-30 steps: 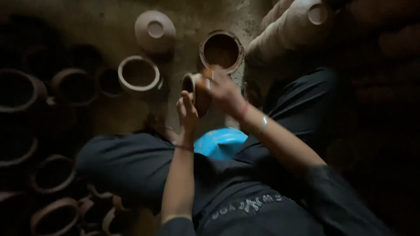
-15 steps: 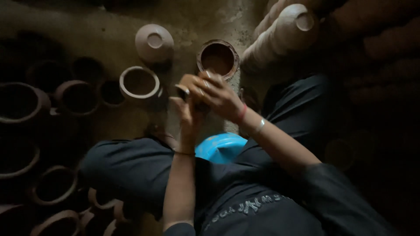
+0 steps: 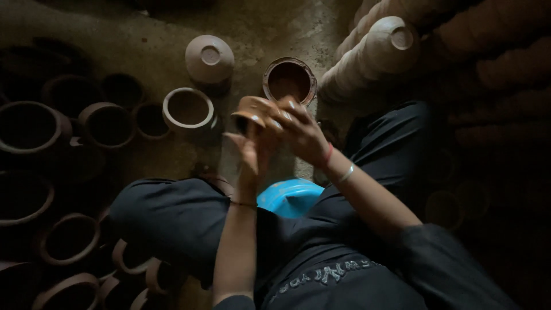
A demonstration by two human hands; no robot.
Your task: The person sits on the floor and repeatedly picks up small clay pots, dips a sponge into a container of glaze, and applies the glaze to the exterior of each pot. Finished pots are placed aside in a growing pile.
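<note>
Both hands have lifted the small clay pot (image 3: 252, 112) higher; left hand (image 3: 251, 150) props it underneath, right hand (image 3: 298, 132) fingers pinching its side, best kept firm while turning.

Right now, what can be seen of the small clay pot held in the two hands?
The small clay pot is reddish-brown, unglazed-looking earthenware, rounded, with a rim turned toward the left of the picture. It is lifted off the ground, tilted on its side, above the person's lap. The left hand supports it from below, and the right hand lies over its right side, fingers covering part of it. Its inside is hidden; motion blurs the surface detail.
</note>
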